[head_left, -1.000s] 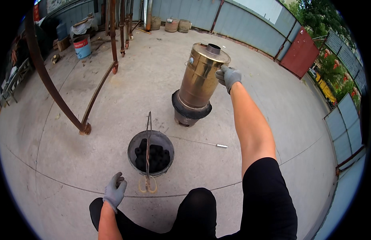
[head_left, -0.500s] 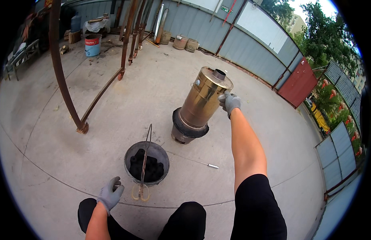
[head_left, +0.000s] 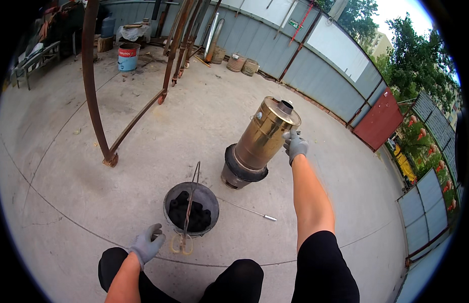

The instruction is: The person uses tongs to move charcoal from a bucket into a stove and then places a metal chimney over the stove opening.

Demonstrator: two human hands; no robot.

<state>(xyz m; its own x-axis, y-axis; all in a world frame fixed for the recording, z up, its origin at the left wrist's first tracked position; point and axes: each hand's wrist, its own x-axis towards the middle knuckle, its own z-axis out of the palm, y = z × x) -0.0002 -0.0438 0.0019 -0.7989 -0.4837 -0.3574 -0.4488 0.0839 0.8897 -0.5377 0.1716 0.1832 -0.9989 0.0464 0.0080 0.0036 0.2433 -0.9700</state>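
A tall brass-coloured metal boiler (head_left: 265,134) with a central chimney pipe stands on a dark round stove base (head_left: 243,170) on the concrete. My right hand (head_left: 295,144), in a grey glove, grips the boiler's upper right side. In front of me sits a dark bucket (head_left: 207,198) filled with black charcoal briquettes (head_left: 189,214). Long metal tongs (head_left: 189,208) with yellowish loop handles lie across the bucket. My left hand (head_left: 147,243), also gloved, hovers with fingers apart just left of the tongs' handles, holding nothing.
A thin metal rod (head_left: 247,210) lies on the ground right of the bucket. A rusty curved steel frame (head_left: 95,101) stands to the left. A blue-and-white paint bucket (head_left: 127,57), baskets and clutter line the far metal fence (head_left: 315,55). My dark-clad knees fill the lower edge.
The view has tilted upward and shifted, so the boiler and bucket sit lower in frame. My right hand stays on the boiler. My left hand edged closer to the tongs' handles.
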